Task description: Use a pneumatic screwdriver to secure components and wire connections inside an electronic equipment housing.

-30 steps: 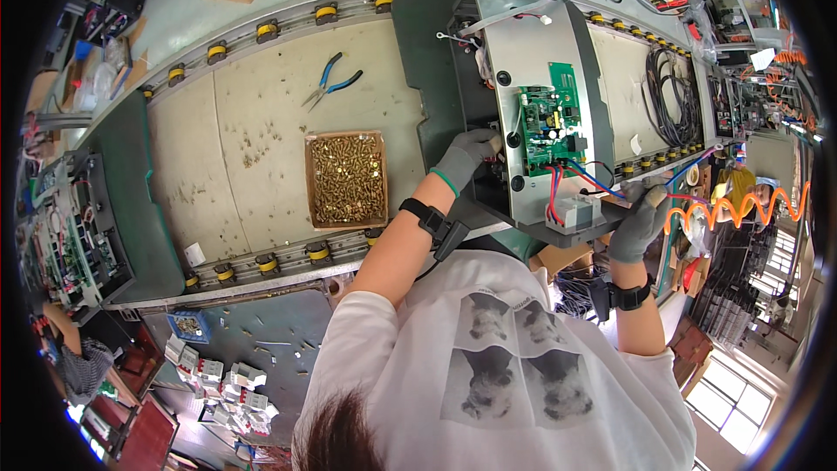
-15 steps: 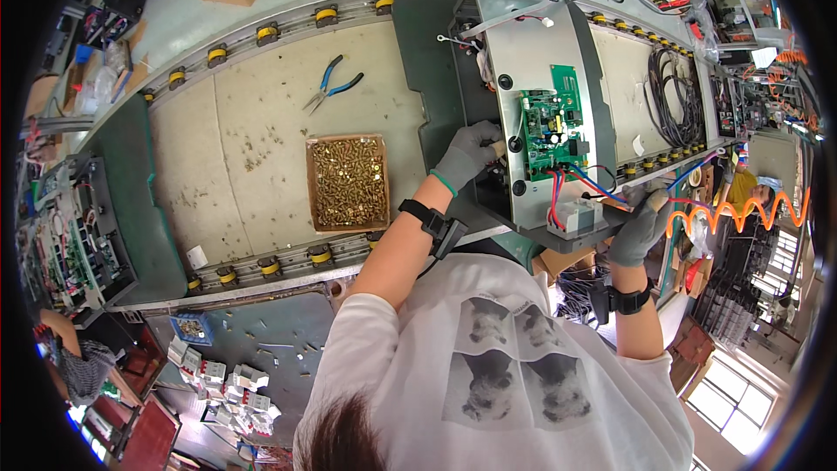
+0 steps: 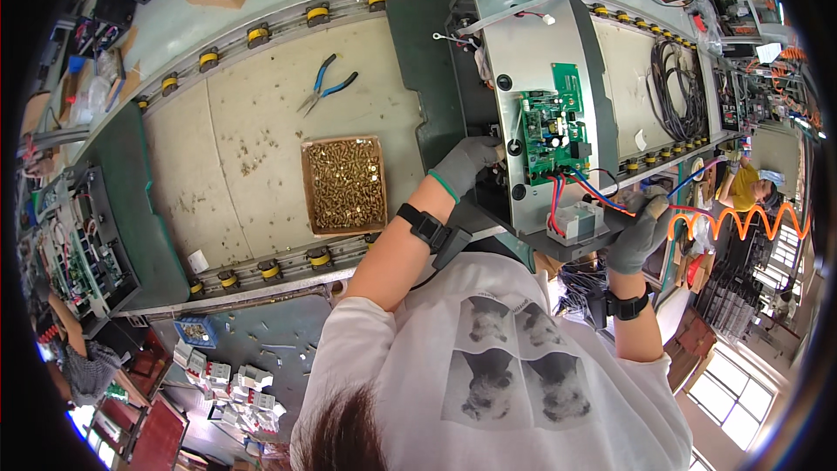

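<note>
A grey metal chassis (image 3: pixel 532 70) lies across the conveyor, with a green circuit board (image 3: pixel 551 131) mounted on its panel and red and blue wires (image 3: pixel 571 192) running down from the board. My gloved left hand (image 3: pixel 466 166) grips the chassis's left edge beside the board. At the chassis's near right corner, next to a small clear block (image 3: pixel 571 220), my gloved right hand (image 3: pixel 641 231) holds the frame and the wires. Both wrists wear black bands.
A flat box of brass screws (image 3: pixel 344 183) sits left of the chassis. Blue-handled pliers (image 3: pixel 327 92) lie further back on the belt. A coil of black cables (image 3: pixel 667 78) lies right of the chassis. An orange coiled hose (image 3: pixel 741 222) hangs at right. Another person (image 3: pixel 750 187) works beyond it.
My left hand has slid slightly along the chassis's left edge. The chassis and my right hand have shifted very little.
</note>
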### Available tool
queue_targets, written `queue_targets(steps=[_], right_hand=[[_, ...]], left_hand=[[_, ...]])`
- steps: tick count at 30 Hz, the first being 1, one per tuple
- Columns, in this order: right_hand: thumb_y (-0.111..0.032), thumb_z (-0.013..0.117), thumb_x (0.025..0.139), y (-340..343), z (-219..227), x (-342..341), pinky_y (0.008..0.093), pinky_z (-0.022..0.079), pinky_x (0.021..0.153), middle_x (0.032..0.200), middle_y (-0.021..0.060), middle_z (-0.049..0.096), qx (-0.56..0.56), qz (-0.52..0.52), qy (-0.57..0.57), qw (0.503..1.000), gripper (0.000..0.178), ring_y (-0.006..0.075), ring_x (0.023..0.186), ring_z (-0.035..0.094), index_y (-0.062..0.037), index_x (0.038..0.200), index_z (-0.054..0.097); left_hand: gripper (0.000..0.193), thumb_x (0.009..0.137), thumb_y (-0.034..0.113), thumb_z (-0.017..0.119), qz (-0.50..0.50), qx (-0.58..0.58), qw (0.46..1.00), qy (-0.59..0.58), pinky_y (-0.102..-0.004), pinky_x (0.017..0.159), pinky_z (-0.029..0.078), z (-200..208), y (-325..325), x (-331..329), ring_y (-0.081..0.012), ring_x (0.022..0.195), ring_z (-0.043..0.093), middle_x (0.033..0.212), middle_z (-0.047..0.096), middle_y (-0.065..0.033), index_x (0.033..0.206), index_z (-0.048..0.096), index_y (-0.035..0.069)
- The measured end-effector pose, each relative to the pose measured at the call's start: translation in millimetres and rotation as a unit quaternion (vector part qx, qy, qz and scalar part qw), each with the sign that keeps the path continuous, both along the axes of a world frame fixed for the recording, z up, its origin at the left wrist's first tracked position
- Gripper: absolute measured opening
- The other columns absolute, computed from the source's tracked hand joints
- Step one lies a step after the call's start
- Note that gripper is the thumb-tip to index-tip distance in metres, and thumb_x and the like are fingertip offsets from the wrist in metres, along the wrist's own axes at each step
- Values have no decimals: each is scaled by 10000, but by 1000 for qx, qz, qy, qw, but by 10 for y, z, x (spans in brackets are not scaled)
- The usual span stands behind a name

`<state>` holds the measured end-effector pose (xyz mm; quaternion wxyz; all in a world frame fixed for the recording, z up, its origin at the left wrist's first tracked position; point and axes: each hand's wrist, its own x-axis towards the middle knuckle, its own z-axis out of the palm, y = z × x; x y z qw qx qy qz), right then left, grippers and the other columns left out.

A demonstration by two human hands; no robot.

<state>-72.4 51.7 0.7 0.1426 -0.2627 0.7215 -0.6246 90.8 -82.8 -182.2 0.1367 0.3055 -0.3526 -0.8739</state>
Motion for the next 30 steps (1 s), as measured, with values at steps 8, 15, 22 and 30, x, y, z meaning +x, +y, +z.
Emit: queue_targets(steps=[8, 15, 22, 30], right_hand=[[-330, 409, 981, 7, 61, 29, 250, 386, 492, 658, 18, 437, 37, -1, -25, 999, 283, 113, 589, 437, -71, 874, 452], [-310, 413, 980, -43, 120, 62, 240, 364, 505, 655, 12, 429, 72, 5, -31, 997, 247, 103, 595, 403, -79, 900, 449], [-286, 404, 982, 61, 27, -10, 233, 366, 535, 672, 18, 452, 48, 11, -16, 999, 228, 99, 607, 420, -78, 915, 466], [-334, 420, 979, 92, -8, -16, 212, 345, 550, 675, 13, 452, 13, 36, -25, 999, 289, 92, 608, 421, -55, 941, 485]], left_hand=[[163, 760, 13, 641, 101, -266, 956, 62, -236, 608, 427, 136, 49, 83, -89, 694, 524, 798, 621, -27, 910, 704, 30], [196, 740, 49, 663, 79, -317, 943, -70, -267, 660, 447, 217, 122, 139, -135, 708, 546, 793, 607, -64, 934, 691, 52], [243, 693, 182, 708, 161, -492, 810, -274, -372, 768, 442, 744, 165, 270, -232, 854, 556, 881, 632, -62, 916, 645, 107], [370, 670, 179, 759, 137, -488, 832, -227, -325, 652, 482, 681, 153, 77, -182, 748, 576, 820, 565, -47, 1000, 614, 94]])
